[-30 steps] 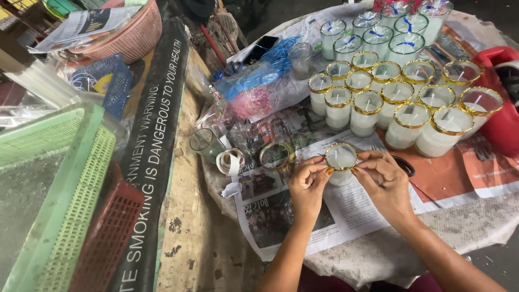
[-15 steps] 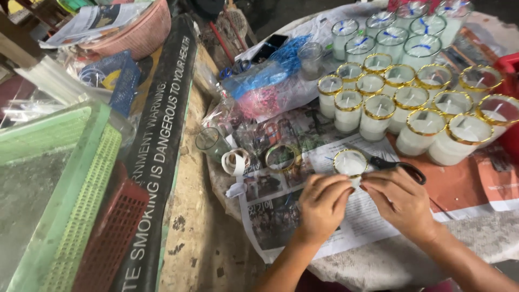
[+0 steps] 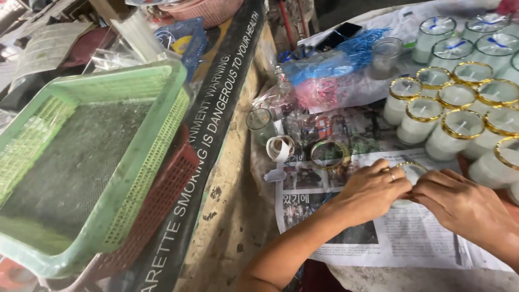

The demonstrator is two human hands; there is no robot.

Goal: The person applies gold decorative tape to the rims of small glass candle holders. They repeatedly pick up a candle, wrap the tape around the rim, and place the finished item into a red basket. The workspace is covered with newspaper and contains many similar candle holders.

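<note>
My left hand (image 3: 370, 189) and my right hand (image 3: 459, 203) meet around a small glass candle with a gold rim (image 3: 411, 172) that stands on a newspaper sheet (image 3: 389, 232). The fingers of both hands pinch at its rim and hide most of the glass. Just left of it stands an empty gold-rimmed glass (image 3: 328, 154), and beside that a roll of white tape (image 3: 281, 147). Several white candles in gold-rimmed glasses (image 3: 448, 116) are grouped behind my hands at the right.
A green plastic basket (image 3: 140, 178) sits on a red one (image 3: 167, 200) at the left. A black printed band (image 3: 216, 119) runs diagonally beside them. A clear glass (image 3: 260, 124), bags of blue and pink bands (image 3: 330, 81) and blue-ribboned candles (image 3: 459, 40) lie further back.
The view has swung left and down, bringing the green basket into the frame. Both hands stay on the gold-rimmed candle, which now sits lower and further right.
</note>
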